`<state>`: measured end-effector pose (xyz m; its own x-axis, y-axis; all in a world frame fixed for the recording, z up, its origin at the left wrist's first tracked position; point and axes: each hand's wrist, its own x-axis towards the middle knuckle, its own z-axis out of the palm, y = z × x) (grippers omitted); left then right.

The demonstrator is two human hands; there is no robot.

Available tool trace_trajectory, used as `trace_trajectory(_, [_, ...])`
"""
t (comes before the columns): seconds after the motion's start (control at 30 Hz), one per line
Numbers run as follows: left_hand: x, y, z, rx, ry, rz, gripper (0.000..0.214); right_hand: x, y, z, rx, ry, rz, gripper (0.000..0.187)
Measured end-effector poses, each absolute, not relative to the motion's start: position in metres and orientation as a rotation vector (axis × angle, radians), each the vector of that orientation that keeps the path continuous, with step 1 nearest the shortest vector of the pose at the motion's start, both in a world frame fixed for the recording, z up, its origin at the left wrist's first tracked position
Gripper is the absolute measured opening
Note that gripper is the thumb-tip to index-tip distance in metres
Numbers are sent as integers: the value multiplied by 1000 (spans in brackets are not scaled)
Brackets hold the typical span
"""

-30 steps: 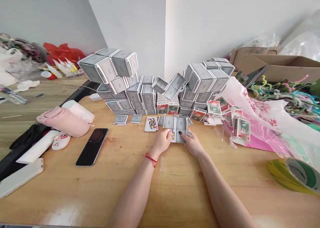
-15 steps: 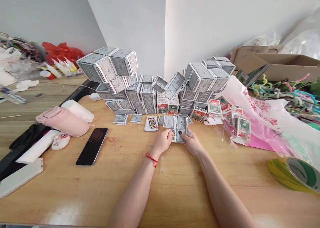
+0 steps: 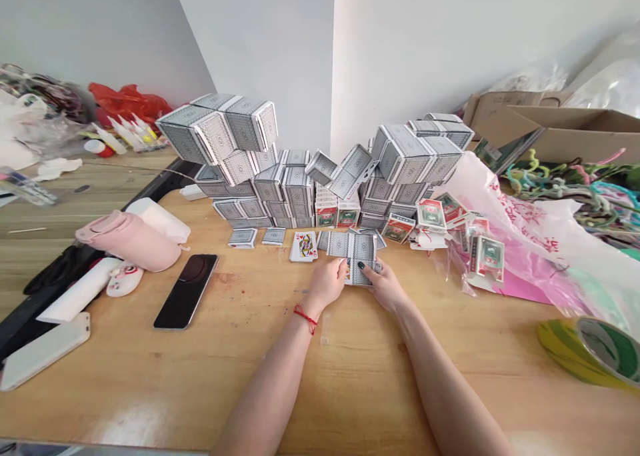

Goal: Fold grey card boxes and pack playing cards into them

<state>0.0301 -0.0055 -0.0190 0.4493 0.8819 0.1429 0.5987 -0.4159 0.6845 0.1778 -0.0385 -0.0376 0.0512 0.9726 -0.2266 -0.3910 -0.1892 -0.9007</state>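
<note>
My left hand, with a red string bracelet at its wrist, is closed with thumb and fingers on the left side of some grey-backed playing cards. From the right, my right hand pinches the same cards, its dark-nailed thumb lying on their backs. Part of a card face shows by the left thumb; the fingers underneath are hidden. Left of the hands lies a face-up pile of playing cards topped by a queen. Behind them stand stacked blocks made of folded cards, with two more joined pieces leaning at the middle.
Red and green card boxes lie at the right beside a pink plastic bag. Yellow-green tape sits at the right edge. On the left are a phone, a pink bottle and a white box.
The view has shifted slightly, so most things sit a little further right in the picture. Both hands keep their hold on the cards, with hardly any movement.
</note>
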Motion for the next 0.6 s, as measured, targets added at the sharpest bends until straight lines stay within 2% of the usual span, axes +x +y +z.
trace_trajectory(0.6, [33, -6, -20, 2194, 1272, 677, 38, 176, -40, -35, -1102, -779, 1444, 34])
